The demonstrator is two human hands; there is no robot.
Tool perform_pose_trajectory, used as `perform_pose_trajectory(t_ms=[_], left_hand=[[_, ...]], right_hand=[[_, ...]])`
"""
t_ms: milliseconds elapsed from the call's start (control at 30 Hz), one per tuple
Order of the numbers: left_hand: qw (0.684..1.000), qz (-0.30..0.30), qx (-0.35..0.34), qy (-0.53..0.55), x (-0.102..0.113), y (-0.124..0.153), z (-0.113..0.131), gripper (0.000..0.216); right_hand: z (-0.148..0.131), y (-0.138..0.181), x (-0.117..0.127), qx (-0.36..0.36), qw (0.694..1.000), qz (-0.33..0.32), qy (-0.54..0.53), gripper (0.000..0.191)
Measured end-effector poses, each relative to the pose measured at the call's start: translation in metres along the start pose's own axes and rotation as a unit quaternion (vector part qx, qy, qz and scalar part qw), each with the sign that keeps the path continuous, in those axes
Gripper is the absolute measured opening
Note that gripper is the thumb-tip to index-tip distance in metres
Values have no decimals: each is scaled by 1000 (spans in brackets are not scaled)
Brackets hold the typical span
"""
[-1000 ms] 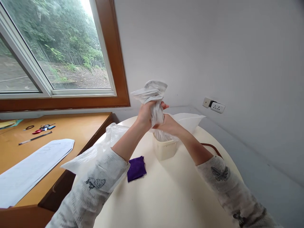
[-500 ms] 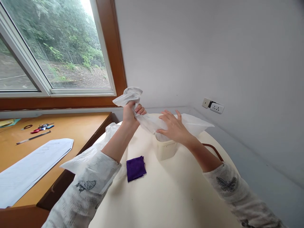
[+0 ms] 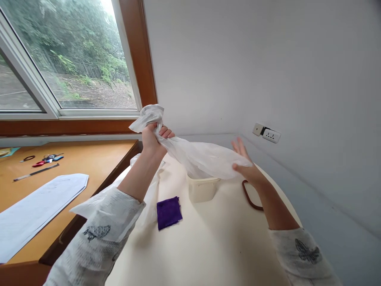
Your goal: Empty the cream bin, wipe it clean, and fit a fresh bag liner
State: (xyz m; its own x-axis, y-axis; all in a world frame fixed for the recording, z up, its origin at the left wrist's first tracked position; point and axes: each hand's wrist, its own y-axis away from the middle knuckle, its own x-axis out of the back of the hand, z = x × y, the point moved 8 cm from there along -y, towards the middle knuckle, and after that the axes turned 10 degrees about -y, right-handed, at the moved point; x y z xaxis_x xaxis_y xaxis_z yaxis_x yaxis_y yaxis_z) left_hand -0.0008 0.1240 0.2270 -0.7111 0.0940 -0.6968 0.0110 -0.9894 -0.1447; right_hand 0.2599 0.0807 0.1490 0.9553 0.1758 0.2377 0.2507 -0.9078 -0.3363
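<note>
A white, thin plastic bag (image 3: 202,157) stretches across the view above a cream plastic container (image 3: 204,190), hiding much of its opening. My left hand (image 3: 156,139) is wrapped round one gathered end, and a crumpled tuft sticks up above the fist. At the other end, my right hand (image 3: 248,165) has its fingers spread, slightly blurred, with the thumb against the bag's edge. A folded purple cloth (image 3: 169,213) lies on the table left of the container.
On the round cream table (image 3: 214,246) rests a brown loop-shaped handle (image 3: 248,198), partly behind my right forearm. Another clear plastic bag (image 3: 149,206) lies by my left arm. The wooden desk (image 3: 98,159) at left holds papers (image 3: 44,210), a pen (image 3: 35,173) and keys (image 3: 49,159).
My right hand has moved right along the bag, away from over the container. My left hand has shifted slightly left and up with its end, and the bag is more stretched out.
</note>
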Motion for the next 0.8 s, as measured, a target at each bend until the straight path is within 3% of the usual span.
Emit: perform_pose_trajectory(t_ms=[200,367,633,700,800], left_hand=[[999,-44,22,-11,-34,6,-19,31],[996,-73,22,-41,-59,14,-39,30],[992,-94,13,-86,-65,19,-52,15],[985,-109,-16,-135,-63,19,-45,9],[960,-119,-104,-231,-56,21,-28,17]], right_hand=[[-34,-24,-73,21,996,-78,42,117],[-49,-45,-106,85,992,-60,76,98],[-35,-61,-99,67,994,79,18,46],[-26,-62,-94,54,994,98,-8,37],[-12,-65,-86,47,989,135,-44,29]])
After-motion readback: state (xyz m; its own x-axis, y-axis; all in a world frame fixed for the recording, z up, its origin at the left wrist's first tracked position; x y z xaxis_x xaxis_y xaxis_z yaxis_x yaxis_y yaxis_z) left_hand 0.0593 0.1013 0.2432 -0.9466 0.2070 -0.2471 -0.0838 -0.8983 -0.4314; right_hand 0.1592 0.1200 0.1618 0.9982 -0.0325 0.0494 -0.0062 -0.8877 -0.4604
